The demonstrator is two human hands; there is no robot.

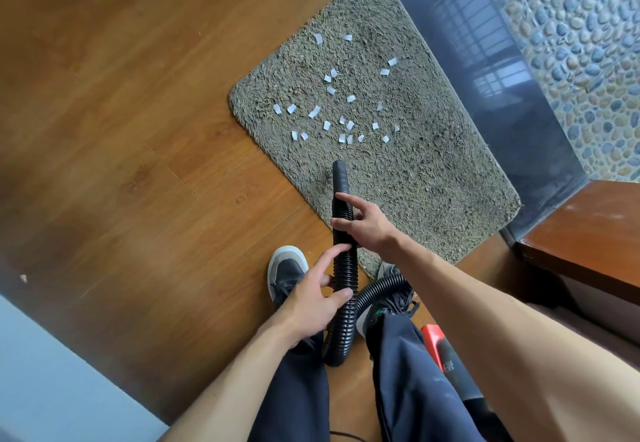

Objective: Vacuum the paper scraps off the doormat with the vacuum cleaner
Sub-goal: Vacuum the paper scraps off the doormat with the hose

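A shaggy grey-green doormat (pixel 415 164) lies on the wooden floor, with several small white paper scraps (pixel 341 119) scattered over its middle and left part. A black ribbed vacuum hose (pixel 343 268) runs up between my feet and ends in a smooth black nozzle (pixel 340 175) over the mat's near edge, short of the scraps. My right hand (pixel 367 227) grips the hose just behind the nozzle. My left hand (pixel 311 296) holds the hose lower down, thumb and fingers around it. The red and black vacuum body (pixel 446 355) shows behind my right leg.
Brown wooden floor (pixel 121 130) spreads to the left. A dark glass door or panel (pixel 485 61) borders the mat's far side, with pebble flooring (pixel 581 43) beyond. A wooden ledge (pixel 588 241) stands at right. My dark shoes (pixel 287 275) are planted by the mat's near corner.
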